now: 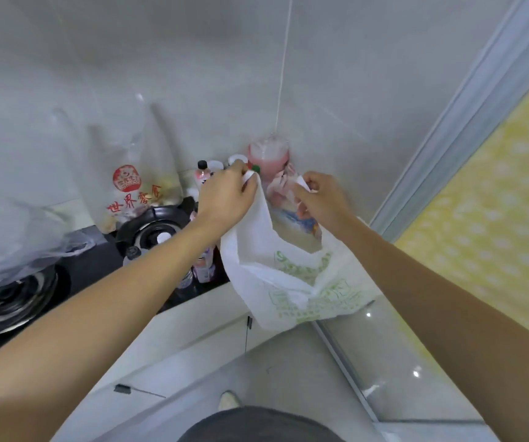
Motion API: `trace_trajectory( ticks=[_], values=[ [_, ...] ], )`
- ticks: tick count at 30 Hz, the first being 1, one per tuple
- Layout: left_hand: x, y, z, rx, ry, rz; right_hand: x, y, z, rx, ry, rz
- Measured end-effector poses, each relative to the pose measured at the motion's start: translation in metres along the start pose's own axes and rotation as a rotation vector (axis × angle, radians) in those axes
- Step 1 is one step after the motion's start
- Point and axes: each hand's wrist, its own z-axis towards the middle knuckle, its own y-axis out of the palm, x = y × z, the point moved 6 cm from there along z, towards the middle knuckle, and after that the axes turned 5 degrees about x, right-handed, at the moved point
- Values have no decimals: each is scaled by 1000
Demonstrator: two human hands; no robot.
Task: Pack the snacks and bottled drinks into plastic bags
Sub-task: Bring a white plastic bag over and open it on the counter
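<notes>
A white plastic bag (288, 275) with green print hangs between my two hands over the counter's right end. My left hand (228, 196) pinches one handle and my right hand (320, 199) pinches the other, holding the mouth apart. A colourful snack packet (301, 223) shows behind the bag's mouth. Bottled drinks (204, 175) with pink labels stand behind my left hand, and more bottles (204, 266) stand under my left forearm. A pink-filled clear bag (268, 156) sits in the corner.
A black gas stove (151, 228) fills the counter's left part, with a second burner (11, 298) nearer. A clear bag with red print (135, 189) leans on the wall, another clear bag (11, 240) at far left. A sliding door frame (467, 122) stands right.
</notes>
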Motion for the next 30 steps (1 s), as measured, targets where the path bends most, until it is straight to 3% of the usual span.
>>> trace_trajectory(
  ticks=[9,15,23,27,30],
  values=[
    [-28,7,76,97,-30,-12,-36,30,97,-106,-96,87],
    [-48,42,85,97,-116,64,1,51,147,-216,-116,-22],
    [-55,99,74,47,-289,188,54,51,207,-207,-504,-401],
    [-45,120,70,36,-195,349,80,53,224,-214,-562,-480],
    [-44,134,67,-67,-80,553,92,53,228,-220,-623,-483]
  ],
)
